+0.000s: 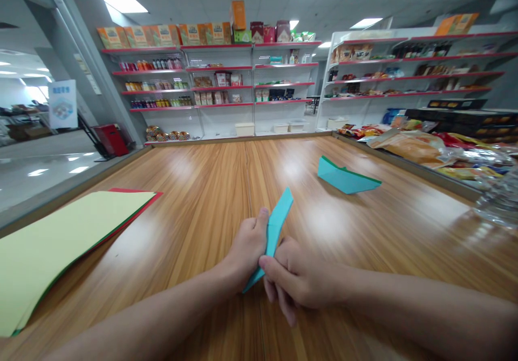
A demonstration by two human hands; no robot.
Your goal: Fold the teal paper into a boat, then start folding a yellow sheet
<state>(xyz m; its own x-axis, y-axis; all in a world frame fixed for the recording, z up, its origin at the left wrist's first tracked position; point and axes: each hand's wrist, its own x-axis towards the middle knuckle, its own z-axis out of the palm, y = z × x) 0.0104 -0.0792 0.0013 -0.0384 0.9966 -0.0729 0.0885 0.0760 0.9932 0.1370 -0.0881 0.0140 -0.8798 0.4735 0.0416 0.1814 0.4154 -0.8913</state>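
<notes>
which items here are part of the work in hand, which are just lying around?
In hand:
folded teal paper, pinched by left hand and right hand

Lying about:
finished teal fold
coloured paper stack
snack packets

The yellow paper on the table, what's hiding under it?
Under the yellow paper peek edges of a red sheet and a green one. Anything more beneath is covered.

Both forearms reach in from the bottom edge and meet near the middle. The left hand (249,245) stands on its edge, fingers curled, thumb pointing up and pressed flat. The right hand (297,283) lies just beside it (knuckles up), thumb and fingertips pinched together, the other fingers bent downward beneath the palm.
</notes>
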